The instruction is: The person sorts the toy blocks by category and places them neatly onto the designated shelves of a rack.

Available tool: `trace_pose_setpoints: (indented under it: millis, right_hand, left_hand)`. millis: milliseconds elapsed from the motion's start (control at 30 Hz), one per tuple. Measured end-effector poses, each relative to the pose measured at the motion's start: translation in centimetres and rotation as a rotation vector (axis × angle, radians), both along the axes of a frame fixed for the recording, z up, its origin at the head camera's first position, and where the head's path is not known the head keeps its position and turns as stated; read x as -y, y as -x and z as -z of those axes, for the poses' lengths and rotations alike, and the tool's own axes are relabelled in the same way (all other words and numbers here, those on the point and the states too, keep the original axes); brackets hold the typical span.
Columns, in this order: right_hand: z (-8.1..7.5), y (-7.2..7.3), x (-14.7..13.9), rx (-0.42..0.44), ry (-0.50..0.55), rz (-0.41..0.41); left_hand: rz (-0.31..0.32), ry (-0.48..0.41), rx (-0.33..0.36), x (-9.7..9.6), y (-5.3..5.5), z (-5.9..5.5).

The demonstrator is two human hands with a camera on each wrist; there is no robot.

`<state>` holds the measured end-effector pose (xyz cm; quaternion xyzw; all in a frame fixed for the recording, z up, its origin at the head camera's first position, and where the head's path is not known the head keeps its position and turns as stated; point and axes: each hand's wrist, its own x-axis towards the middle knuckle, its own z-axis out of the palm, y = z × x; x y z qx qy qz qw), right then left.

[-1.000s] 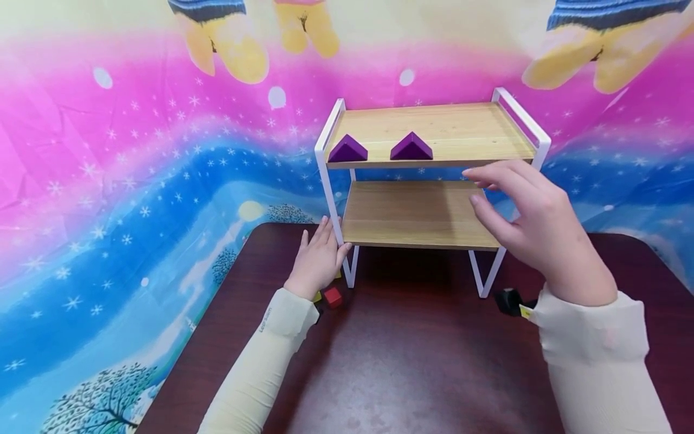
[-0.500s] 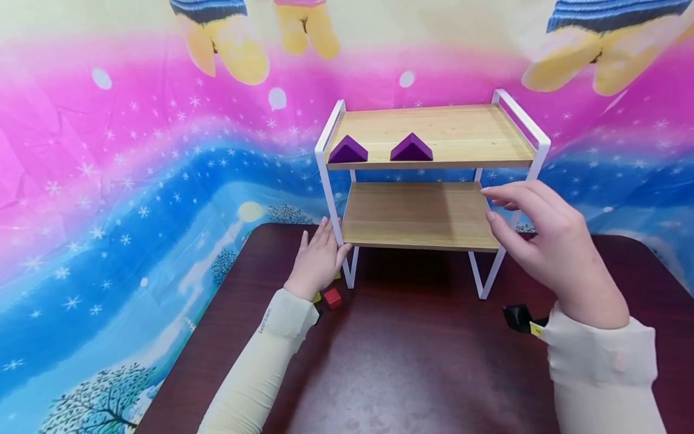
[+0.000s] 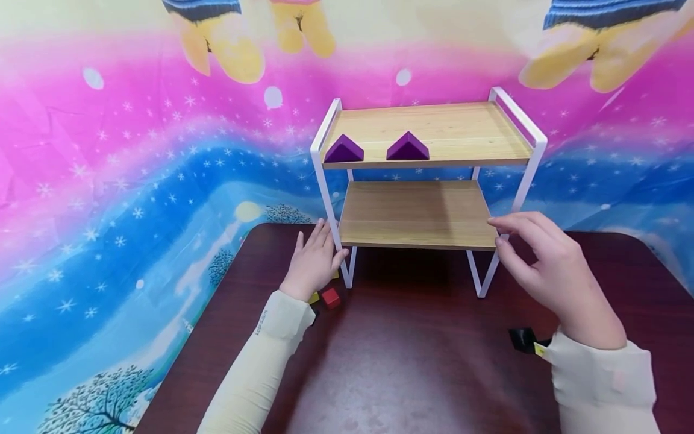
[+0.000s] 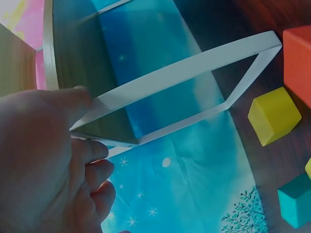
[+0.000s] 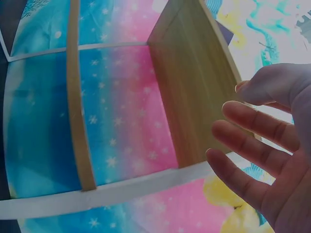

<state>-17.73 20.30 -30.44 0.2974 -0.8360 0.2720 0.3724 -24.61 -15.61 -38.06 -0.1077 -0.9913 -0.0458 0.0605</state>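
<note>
Backdrop's a printed cloth [image 3: 108, 259] in pink and blue with snowflakes, behind a dark reddish-brown worktop [image 3: 412, 367], and a two-tier rack [image 3: 423, 214] of wood and white metal stands toward the worktop's back edge. Going from the left: the left hand [image 3: 311, 259] lies along the outside of the rack's left front leg [image 3: 323, 187], fingers pretty much straight, thumb spread across the front of the leg by the lower shelf's left end. Below that, near the worktop's left edge, there's a red cube [image 3: 330, 298] just beside the rack's foot, plus a yellow cube [image 4: 274, 115] and a teal block [image 4: 295, 199]. Up top, two purple triangular prisms [image 3: 408, 147] sit along the upper shelf's [image 3: 455, 126] front edge, one at the front left corner, one nearer the middle. Over right, a black piece [image 3: 522, 339] sits partly behind the right cuff [image 3: 602, 367], and the right hand [image 3: 553, 271] hangs by the right front leg [image 3: 523, 187], thumb and fingertips apart, nothing between them. My take: the step in hand is steadying the rack, so press gently and squarely, because a bump could knock those prisms off. As for reach, the left leg is right against the left thumb; the right one shows just behind the right fingers, contact I can't tell.
</note>
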Motion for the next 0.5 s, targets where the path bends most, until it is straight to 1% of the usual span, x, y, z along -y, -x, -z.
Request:
trace_pose_setpoints:
  millis: [100, 367, 500]
  right_hand:
    - [0.5, -0.2, -0.4, 0.02, 0.002, 0.019]
    - [1.4, -0.6, -1.2, 0.068, 0.002, 0.071]
    - [1.9, -0.5, -1.6, 0.063, 0.012, 0.081]
  left_hand:
    - [0.002, 0.0, -0.022, 0.2, 0.0, -0.2]
    - [0.012, -0.008, -0.048, 0.3, 0.1, -0.4]
    - [0.027, -0.024, -0.067, 0.1, 0.2, -0.5]
